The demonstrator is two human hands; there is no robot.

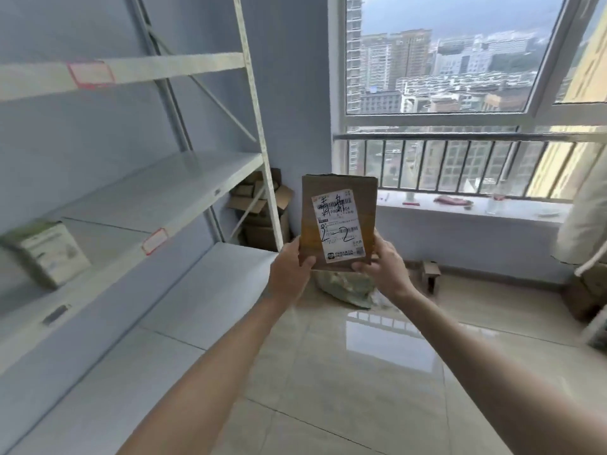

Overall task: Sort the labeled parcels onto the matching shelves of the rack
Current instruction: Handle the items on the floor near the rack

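Holding the parcel (338, 221) upright in front of us, we pinch its lower corners: the left hand (290, 274) wraps the bottom left edge with the thumb on the front face, and the right hand (382, 269) does the same at the bottom right. Its white label (338, 224) faces us, with a handwritten mark that looks like "2-2". Off to the left of our hands stands the rack (164, 192), with red-edged tags (90, 73) on the shelf fronts and one boxed item (49, 251) already on a lower shelf. We judge the parcel to be flat, stiff cardboard and fairly light, since fingertips alone carry it. Its taped face may be slick, so gripping the side edges near the middle should steady it better than the corners. Beyond our hands, loose cartons (259, 208) sit in the room corner.
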